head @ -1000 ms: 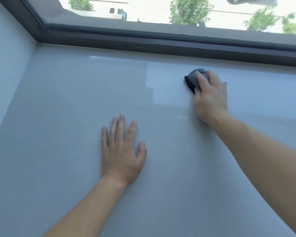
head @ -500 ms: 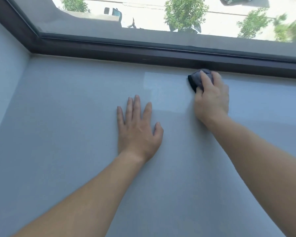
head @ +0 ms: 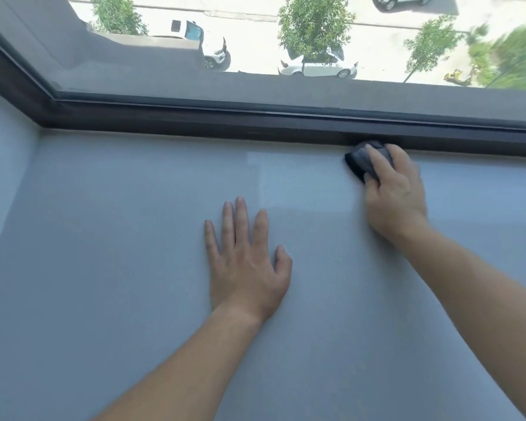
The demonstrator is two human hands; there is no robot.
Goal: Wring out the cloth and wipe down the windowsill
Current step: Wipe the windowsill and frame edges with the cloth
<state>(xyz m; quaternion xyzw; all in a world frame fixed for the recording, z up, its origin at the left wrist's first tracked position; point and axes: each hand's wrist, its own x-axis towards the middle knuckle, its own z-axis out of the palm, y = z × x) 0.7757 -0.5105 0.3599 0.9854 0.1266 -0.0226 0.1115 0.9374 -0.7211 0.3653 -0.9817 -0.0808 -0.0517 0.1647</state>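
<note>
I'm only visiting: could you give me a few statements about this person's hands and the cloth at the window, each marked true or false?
1. The right hand grips a cloth. True.
2. The left hand is clenched in a fist. False: it lies flat on the windowsill, fingers straight.
3. The cloth sits right by the dark window frame. True.
4. The cloth is white. False: it is dark grey.

One head-worn wide-angle camera looks forward and down, close over the windowsill (head: 104, 268), toward the window (head: 286, 41).
</note>
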